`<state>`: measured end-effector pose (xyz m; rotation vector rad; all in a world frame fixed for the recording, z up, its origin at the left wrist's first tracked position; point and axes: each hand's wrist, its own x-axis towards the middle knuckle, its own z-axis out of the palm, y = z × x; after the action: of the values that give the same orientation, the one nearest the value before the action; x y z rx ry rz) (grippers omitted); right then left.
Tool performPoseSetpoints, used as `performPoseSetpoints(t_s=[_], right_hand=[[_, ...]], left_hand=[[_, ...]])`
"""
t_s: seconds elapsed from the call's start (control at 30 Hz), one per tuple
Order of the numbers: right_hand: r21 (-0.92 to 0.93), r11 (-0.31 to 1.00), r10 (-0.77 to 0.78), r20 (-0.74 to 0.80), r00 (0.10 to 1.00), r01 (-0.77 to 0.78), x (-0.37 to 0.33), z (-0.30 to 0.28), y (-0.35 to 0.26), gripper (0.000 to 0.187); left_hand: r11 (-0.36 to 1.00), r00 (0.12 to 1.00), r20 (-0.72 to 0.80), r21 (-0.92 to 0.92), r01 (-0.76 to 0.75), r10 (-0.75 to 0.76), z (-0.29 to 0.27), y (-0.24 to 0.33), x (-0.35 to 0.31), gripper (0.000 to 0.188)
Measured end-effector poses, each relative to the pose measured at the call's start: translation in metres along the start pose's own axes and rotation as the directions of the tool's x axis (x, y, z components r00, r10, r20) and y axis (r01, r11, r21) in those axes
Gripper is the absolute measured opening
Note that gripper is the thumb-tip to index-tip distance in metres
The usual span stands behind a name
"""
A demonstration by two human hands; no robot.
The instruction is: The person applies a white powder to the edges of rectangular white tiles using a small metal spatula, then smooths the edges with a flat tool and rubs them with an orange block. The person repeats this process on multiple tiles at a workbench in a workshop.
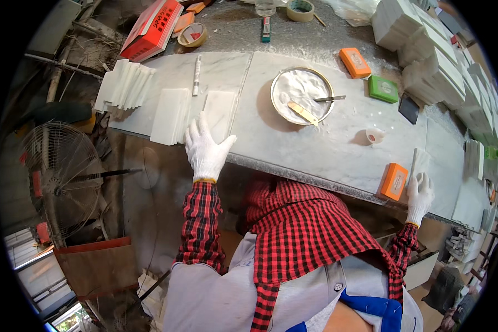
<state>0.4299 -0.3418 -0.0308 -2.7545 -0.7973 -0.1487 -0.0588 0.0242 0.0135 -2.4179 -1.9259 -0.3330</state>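
Note:
Both hands wear white knitted gloves under red-and-black checked sleeves. My left hand has its thumb and fingers spread at the table's near edge. Its fingertips touch or nearly touch the near end of a flat white tile. Beside it lie more white tiles, overlapping. Far to the right, my right hand rests at the near end of a narrow white tile stack; its fingers show gaps and hold nothing I can make out. Just left of that hand is an orange box.
A round tin of white paste holds a scraper and a thin blade. A marker, tape roll, green box and phone-like dark slab lie about. Tile stacks rise right; a fan stands left.

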Motion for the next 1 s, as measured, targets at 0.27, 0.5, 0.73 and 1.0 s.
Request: performPoseSetpoints(t_s=[0.27,0.5,0.73,1.0], right_hand=[[0.747,0.648,0.117,0.089,0.989,-0.144,-0.027,-0.047,-0.146,0.024],[0.758,0.554,-0.268,0.554,0.788,-0.344,-0.058,-0.054,-0.282,0.021],[0.979,0.140,-0.325,0.187,0.927,-0.149,-0.033,-0.068,-0.326,0.055],[0.900,0.142,-0.103,0.427,0.898,-0.412,-0.024,-0.030,-0.267,0.039]], left_hand=[[0.920,0.969,0.185,-0.326,0.216,-0.162,-0.018,0.008,0.018,0.103],[0.854,0.994,-0.084,-0.511,-0.101,0.067,-0.060,0.053,0.015,0.110],[0.657,0.847,0.281,-0.747,-0.102,0.451,-0.116,0.158,-0.015,0.106],[0.117,0.321,0.647,-0.539,0.834,0.692,-0.053,0.185,-0.034,0.045]])
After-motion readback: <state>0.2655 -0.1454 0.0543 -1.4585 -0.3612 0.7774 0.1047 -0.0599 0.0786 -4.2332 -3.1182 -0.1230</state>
